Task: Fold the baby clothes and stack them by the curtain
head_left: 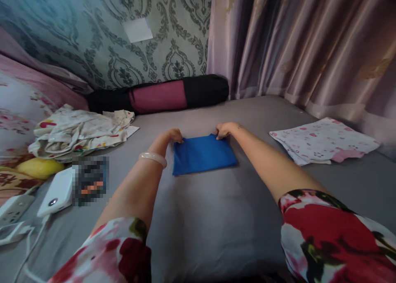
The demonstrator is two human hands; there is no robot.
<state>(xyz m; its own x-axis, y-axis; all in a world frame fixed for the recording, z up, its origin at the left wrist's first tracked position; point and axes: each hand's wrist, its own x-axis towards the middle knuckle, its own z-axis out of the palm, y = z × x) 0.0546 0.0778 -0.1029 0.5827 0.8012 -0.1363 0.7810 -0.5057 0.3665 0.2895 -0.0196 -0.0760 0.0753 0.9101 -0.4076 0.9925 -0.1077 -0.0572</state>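
A blue folded cloth (204,156) lies flat on the grey bed sheet (213,217), straight in front of me. My left hand (175,135) pinches its far left corner, and a pale bangle (154,158) circles that wrist. At the far right corner, my right hand (223,130) has its fingers closed on the edge, where the fabric rises in a small peak. The near edge of the cloth rests on the sheet. What kind of cloth item it is, I cannot tell.
Folded white cloth with pink prints (321,140) lies at right. Left are a crumpled patterned garment (83,130), a white power bank (58,190) with a cable, and a power strip (15,208). A black and maroon roll (157,96) lies along the wall; curtains (297,43) hang right.
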